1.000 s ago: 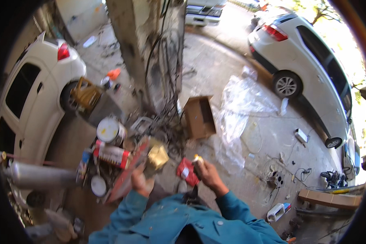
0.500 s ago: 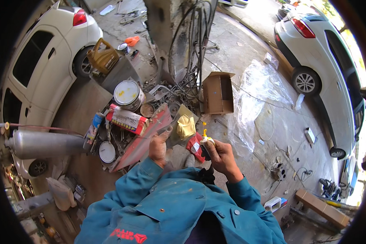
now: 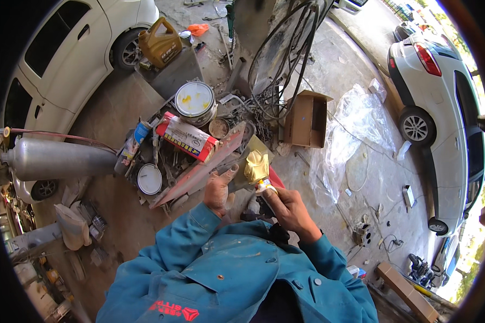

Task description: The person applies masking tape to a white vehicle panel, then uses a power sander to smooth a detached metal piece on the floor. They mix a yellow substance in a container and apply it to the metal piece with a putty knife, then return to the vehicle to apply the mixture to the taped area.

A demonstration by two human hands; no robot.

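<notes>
My left hand (image 3: pixel 217 192) has its thumb up along the near edge of a flat olive plate (image 3: pixel 265 147) and seems to hold it; its other fingers are mostly hidden. On the plate lies a glossy gold lump (image 3: pixel 257 166), like thick paste or putty. My right hand (image 3: pixel 292 211) is closed on a small white tube (image 3: pixel 266 187) with yellow at its end, pinched between thumb and fingers. The tube's end is at the near side of the gold lump; whether they touch, I cannot tell. Behind it, a red thing (image 3: pixel 275 178) is partly hidden.
Ahead stand a paint can (image 3: pixel 194 102), a red and white box (image 3: pixel 186 137) and an open cardboard box (image 3: pixel 306 119). A gold oil jug (image 3: pixel 160 44) is farther left. Clear plastic sheeting (image 3: pixel 342 145) lies right; white cars (image 3: pixel 59 81) flank both sides. A metal cylinder (image 3: pixel 64 160) lies left.
My view has shifted, so the surroundings sit differently. The right hand's tube has tipped and come close to the gold lump; its yellow end, upright before, is now lower. The plate moved along with my left hand.
</notes>
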